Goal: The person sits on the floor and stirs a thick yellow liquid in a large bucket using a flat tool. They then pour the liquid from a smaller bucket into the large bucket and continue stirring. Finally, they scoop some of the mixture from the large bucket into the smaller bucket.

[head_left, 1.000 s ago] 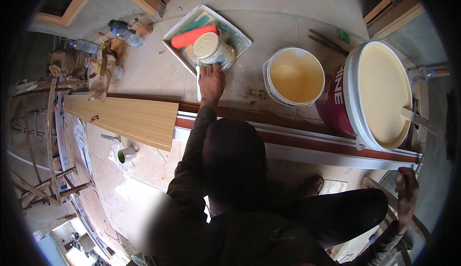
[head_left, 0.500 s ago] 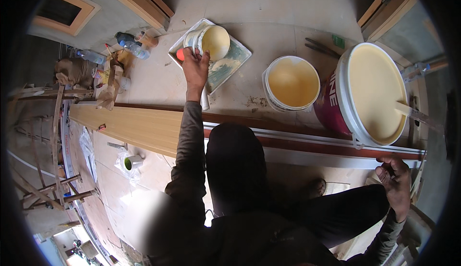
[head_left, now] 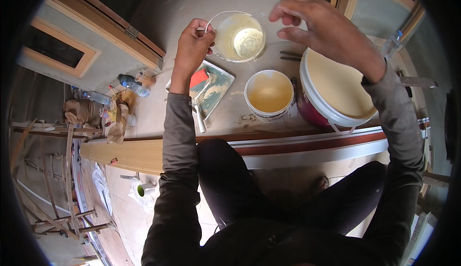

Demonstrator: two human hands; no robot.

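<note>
Above the floor [head_left: 158, 7] we hold a clear plastic cup [head_left: 238, 36] by its rim in our left hand [head_left: 192, 45], fingers closed on it; pale cream paint coats its inside. Our right hand [head_left: 319, 26] hovers just beside the cup, fingers loosely spread, holding nothing. Below stand a small tub [head_left: 269, 94] of cream paint and a large bucket [head_left: 336, 91] nearly full of the same. A paint tray [head_left: 218, 91] lies beside the tub.
</note>
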